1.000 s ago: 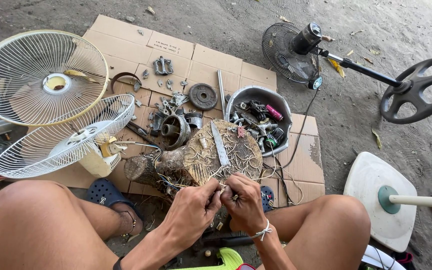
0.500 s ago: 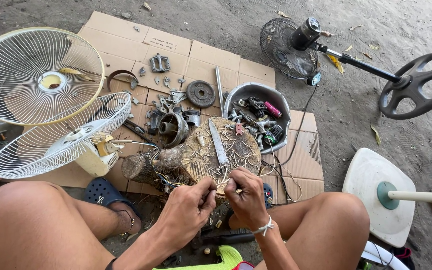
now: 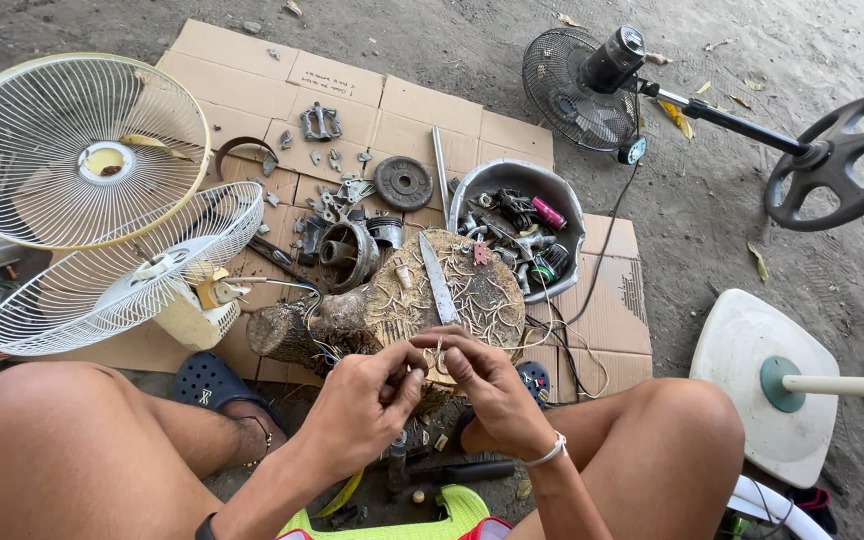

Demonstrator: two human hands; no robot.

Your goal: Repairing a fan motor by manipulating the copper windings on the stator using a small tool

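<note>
Only packaging here is the flattened brown cardboard box (image 3: 422,110) spread on the dirt ground as a mat, flaps opened out. Dark print shows on its top flap and its right-hand panel. No signs or screens anywhere that I can spot.

Ground: bare dirt floor (image 3: 732,230) | cover: flattened cardboard (image 3: 432,110) | on cardboard: two white fan grilles (image 3: 72,150), round metal disc (image 3: 404,182), grey bowl (image 3: 472,190) of parts, wood stump (image 3: 472,290) | on dirt: black fan (image 3: 577,85), white fan base (image 3: 742,350)
</note>
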